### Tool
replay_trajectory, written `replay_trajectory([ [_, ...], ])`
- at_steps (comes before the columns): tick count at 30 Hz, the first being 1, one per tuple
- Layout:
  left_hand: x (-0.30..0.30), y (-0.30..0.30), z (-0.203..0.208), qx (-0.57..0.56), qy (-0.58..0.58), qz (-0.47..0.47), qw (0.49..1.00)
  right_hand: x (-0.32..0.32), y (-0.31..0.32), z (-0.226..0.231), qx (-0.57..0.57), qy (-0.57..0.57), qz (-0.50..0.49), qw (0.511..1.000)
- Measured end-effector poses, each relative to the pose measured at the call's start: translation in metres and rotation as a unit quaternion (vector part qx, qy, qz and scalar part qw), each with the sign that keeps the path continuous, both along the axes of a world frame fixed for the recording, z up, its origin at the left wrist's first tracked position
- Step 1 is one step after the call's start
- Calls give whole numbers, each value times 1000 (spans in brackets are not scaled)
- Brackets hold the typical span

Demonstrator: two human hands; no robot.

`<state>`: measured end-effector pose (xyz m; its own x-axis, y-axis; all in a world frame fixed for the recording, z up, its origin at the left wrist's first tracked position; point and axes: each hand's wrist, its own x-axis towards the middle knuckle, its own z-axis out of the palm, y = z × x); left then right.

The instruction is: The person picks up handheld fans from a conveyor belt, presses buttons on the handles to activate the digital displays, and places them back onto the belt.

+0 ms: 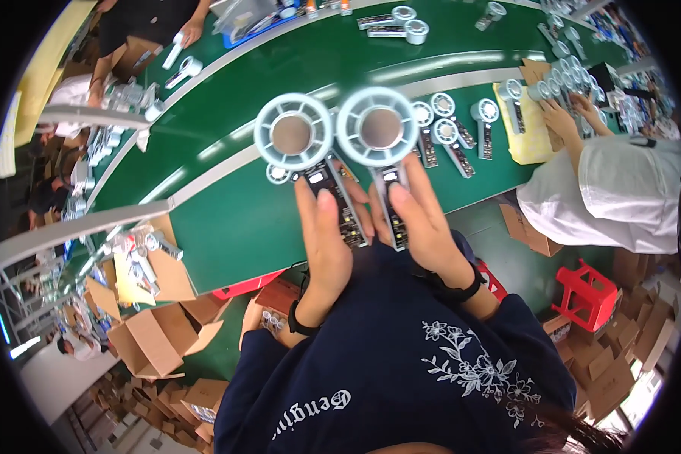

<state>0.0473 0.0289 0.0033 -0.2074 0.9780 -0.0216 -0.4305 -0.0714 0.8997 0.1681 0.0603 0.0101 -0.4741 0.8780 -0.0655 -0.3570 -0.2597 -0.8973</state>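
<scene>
Over the green bench [231, 238], my left hand [328, 240] is clasping the left fan [325, 178] and my right hand [427, 225] the right fan [390, 180], each by its handle, their rings lying side by side beyond my grip and both long axes pointing away from me.

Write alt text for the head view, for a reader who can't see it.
The wearer's left hand and right hand each hold up a round-headed, fan-like device, circuit board showing in its handle, over a green table. Similar devices lie to the right, near a co-worker's hands.
</scene>
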Motion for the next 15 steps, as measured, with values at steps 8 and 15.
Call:
replay_trajectory([
  [8,-8,29,-26,-72,11,-27,997,8,21,-31,-9,-44,-73,996],
  [15,33,88,-85,-225,6,-191,955,108,57,-98,-120,-147,-251,949],
])
